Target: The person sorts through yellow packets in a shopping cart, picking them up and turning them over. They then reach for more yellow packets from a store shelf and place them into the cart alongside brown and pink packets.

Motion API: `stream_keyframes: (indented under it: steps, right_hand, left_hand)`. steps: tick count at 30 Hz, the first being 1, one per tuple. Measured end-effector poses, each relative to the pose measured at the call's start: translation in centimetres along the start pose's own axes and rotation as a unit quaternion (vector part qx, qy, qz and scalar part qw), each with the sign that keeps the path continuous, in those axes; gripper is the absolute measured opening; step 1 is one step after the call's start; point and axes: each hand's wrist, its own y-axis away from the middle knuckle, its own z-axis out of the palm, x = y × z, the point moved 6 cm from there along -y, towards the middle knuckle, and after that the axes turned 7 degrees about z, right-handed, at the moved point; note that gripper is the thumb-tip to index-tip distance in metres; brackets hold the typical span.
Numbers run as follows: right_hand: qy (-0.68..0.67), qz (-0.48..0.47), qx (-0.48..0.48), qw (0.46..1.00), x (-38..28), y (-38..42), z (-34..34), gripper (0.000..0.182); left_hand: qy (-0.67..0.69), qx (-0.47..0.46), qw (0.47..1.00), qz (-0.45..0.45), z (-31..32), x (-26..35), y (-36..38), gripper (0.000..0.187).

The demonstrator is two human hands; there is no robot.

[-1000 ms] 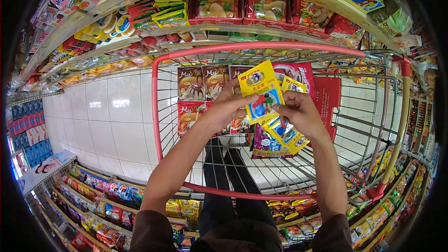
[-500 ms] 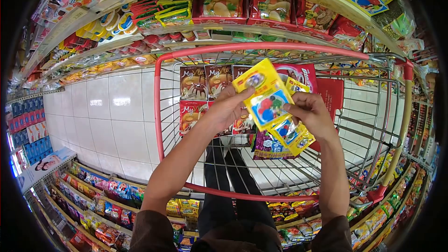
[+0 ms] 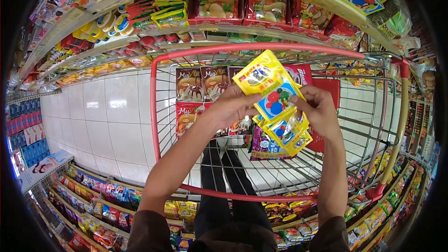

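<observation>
My left hand [image 3: 232, 107] grips the left edge of a yellow packet [image 3: 271, 86] above a shopping cart [image 3: 155, 107], its thumb on the packet's front. My right hand [image 3: 317, 109] pinches the same packet at its right side. More yellow packets [image 3: 288, 133] overlap just below it; whether my fingers hold them too is unclear. Under them lies a purple packet [image 3: 266, 144]. Brown and red MyVla packets [image 3: 190, 84] lie in rows in the cart, left of my hands. A pink packet [image 3: 301, 72] is partly hidden behind the yellow one.
A stocked shelf [image 3: 163, 32] runs along the cart's far side. Lower racks of snack bags [image 3: 109, 212] curve along the near side. White floor tiles [image 3: 112, 126] show left of the cart. A red panel [image 3: 327, 94] sits inside the cart at the right.
The held yellow packet has shifted slightly right and up and is turned a little. My left hand has moved a little right along with it. The cart has shifted slightly left in view.
</observation>
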Motion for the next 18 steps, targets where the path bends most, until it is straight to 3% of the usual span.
stream_keyframes:
  steps: [3, 5, 7, 8, 9, 10, 11, 13, 18]
  right_hand:
    - [-0.063, -0.008, -0.063, 0.996, -0.5, 0.3, 1.0, 0.009]
    - [-0.047, -0.013, -0.057, 0.997, -0.1, 0.1, 1.0, 0.015]
    - [0.124, 0.042, -0.003, 0.991, 1.2, -0.3, -0.4, 0.025]
    - [0.275, 0.087, 0.072, 0.955, 1.7, -0.1, -1.5, 0.037]
    - [0.275, 0.087, 0.072, 0.955, 2.5, 0.0, -2.0, 0.037]
    - [0.382, 0.104, 0.069, 0.915, 3.8, 0.0, -2.5, 0.04]
    - [0.485, 0.119, 0.065, 0.864, 4.8, -0.1, -2.9, 0.044]
    - [0.479, 0.131, 0.05, 0.866, 6.3, -0.5, -2.9, 0.045]
    - [0.482, 0.195, 0.014, 0.854, 8.5, -1.6, -2.9, 0.042]
  left_hand:
    - [0.023, 0.028, 0.999, 0.008, 0.3, -0.2, 0.1, 0.04]
    - [-0.098, 0.05, 0.994, 0.024, -0.3, -0.8, -0.1, 0.035]
    - [-0.112, 0.07, 0.988, 0.078, -0.6, -0.3, -0.5, 0.033]
    - [-0.39, 0.067, 0.914, 0.09, -1.1, 0.9, -0.4, 0.032]
    - [-0.637, 0.059, 0.763, 0.096, -1.4, 1.9, -0.2, 0.032]
    - [-0.705, 0.075, 0.692, 0.136, -1.6, 2.4, 0.3, 0.033]
    - [-0.704, 0.075, 0.693, 0.136, -2.4, 2.5, 0.3, 0.033]
    - [-0.737, 0.001, 0.671, 0.084, -3.0, 1.9, 0.1, 0.03]
    - [-0.751, 0.028, 0.653, 0.093, -1.4, 1.6, 0.4, 0.027]
